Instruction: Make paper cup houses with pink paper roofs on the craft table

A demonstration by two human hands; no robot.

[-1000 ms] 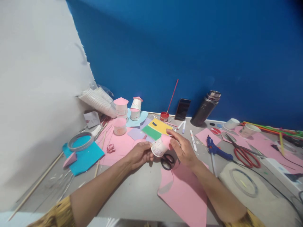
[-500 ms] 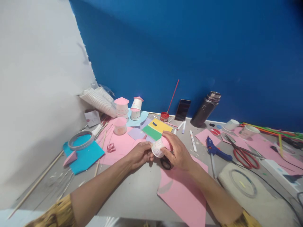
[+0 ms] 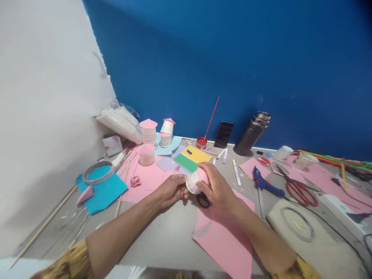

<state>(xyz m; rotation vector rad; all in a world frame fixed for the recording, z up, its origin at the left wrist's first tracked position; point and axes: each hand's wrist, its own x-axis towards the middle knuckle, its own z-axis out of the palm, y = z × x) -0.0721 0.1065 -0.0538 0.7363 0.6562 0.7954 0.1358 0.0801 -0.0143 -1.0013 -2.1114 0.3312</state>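
Between my hands, over the middle of the table, is a small white paper cup (image 3: 193, 183) with drawn markings and a pink paper top (image 3: 202, 176). It lies tilted, its open rim toward me. My right hand (image 3: 216, 185) is wrapped round its pink end. The fingertips of my left hand (image 3: 173, 190) pinch the cup's left edge. Just below the cup, partly under my right hand, show black scissor handles (image 3: 203, 200). A cut sheet of pink paper (image 3: 225, 236) lies beneath my right forearm.
Similar pink-roofed cups (image 3: 149, 130) and stacked paper cups (image 3: 120, 123) stand at back left. A tape roll (image 3: 99, 173) rests on blue paper. To the right are a blue glue gun (image 3: 266, 183), red-handled scissors (image 3: 301, 193), a cable, a dark flask (image 3: 252, 133) and a phone (image 3: 224, 134).
Both hands keep the same hold on the cup. The whole view has shifted very slightly; nothing else has visibly moved.
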